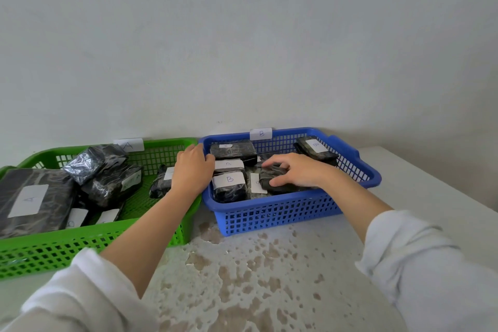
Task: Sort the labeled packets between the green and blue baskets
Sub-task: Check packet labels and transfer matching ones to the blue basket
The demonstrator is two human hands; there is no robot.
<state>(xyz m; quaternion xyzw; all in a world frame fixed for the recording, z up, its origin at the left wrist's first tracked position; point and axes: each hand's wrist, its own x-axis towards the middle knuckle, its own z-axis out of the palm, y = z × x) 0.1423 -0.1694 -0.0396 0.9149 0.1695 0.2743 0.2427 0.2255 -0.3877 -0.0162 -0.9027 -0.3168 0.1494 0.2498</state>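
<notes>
A green basket tagged A stands at the left, a blue basket tagged B beside it on the right. Both hold several black wrapped packets with white labels. A large flat packet marked A lies at the green basket's left. In the blue basket, a packet marked B sits near the front left. My right hand reaches into the blue basket, fingers curled on a dark packet. My left hand rests over the two baskets' adjoining rims, its fingertips touching a B packet; its grip is hidden.
The baskets stand on a white tabletop with worn brown patches, pushed against a pale wall. The table's right edge runs diagonally at the far right. White sleeves cover both forearms near the bottom corners.
</notes>
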